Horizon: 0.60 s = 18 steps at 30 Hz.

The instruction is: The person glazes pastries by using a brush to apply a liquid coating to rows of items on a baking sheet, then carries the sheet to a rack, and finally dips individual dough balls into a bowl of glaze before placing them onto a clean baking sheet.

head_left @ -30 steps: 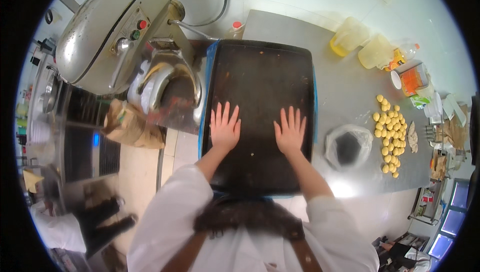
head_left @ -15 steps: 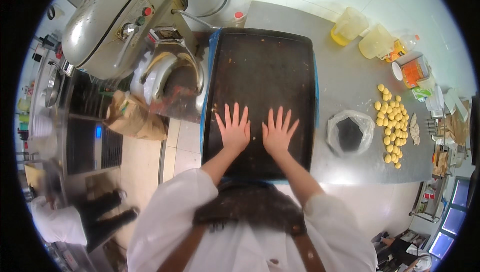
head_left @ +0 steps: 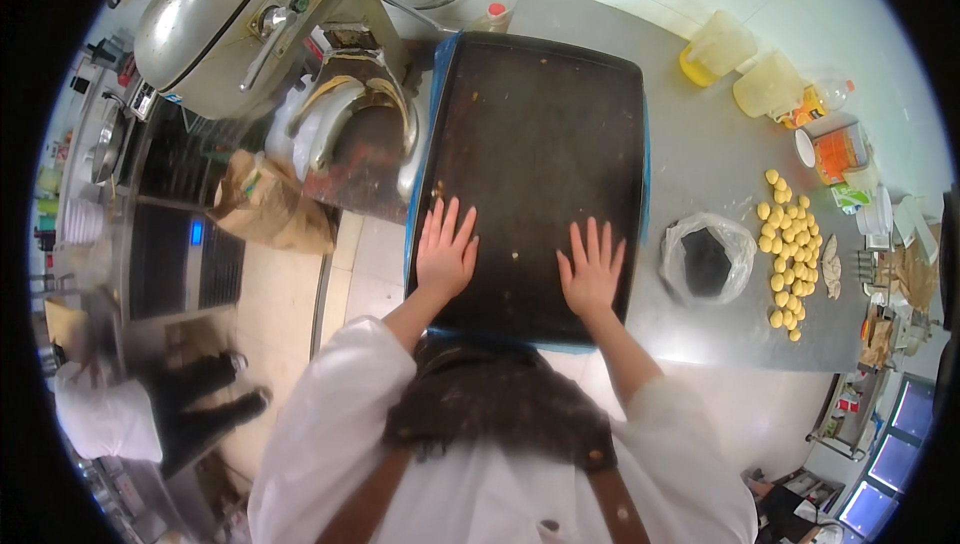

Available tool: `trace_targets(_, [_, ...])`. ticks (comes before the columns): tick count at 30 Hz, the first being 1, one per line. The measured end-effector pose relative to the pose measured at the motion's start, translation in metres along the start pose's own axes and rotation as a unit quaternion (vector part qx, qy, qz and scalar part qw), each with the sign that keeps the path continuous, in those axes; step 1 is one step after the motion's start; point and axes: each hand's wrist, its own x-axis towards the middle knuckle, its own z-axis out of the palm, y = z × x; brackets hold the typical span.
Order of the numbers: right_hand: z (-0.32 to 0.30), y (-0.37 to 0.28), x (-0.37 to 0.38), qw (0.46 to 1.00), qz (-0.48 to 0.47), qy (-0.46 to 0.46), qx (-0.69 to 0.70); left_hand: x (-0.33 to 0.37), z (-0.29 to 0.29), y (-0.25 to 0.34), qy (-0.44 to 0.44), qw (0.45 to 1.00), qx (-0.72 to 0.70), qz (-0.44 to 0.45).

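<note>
A large dark baking tray (head_left: 540, 144) lies in front of me on the metal table, with blue plastic showing along its side edges. My left hand (head_left: 446, 254) rests palm down near the tray's left edge, fingers spread and pointing away from me. Toward the right edge, my right hand (head_left: 593, 279) lies flat in the same way. Neither hand holds anything. Small light crumbs or specks dot the tray's surface, one of them between the hands.
On the steel table (head_left: 690, 134), a plastic bag with dark contents (head_left: 704, 264) sits beside many yellow dough balls (head_left: 790, 244). Yellowish jugs (head_left: 768, 89) stand behind. At left are a large mixer (head_left: 230, 34) and a brown paper bag (head_left: 270, 206). Another person (head_left: 110, 409) is at far left.
Both hands have slid apart across the tray, the left one toward the left edge and the right one toward the right edge. The whole view has shifted slightly.
</note>
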Motion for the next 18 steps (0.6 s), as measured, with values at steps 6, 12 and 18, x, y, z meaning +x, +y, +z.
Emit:
trace_targets(6, [0.0, 0.003, -0.001, 1.0, 0.006, -0.008, -0.015, 0.001, 0.0, 0.0, 0.006, 1.0, 0.007, 0.018])
trace_targets(12, [0.001, -0.028, -0.006, 0.999, 0.027, -0.029, -0.037, -0.005, 0.008, 0.021, 0.03, 0.999, 0.006, 0.011])
trace_targets(18, [0.009, -0.039, -0.015, 0.999, 0.023, -0.014, -0.038, -0.002, 0.003, 0.025, 0.035, 0.999, 0.009, 0.01])
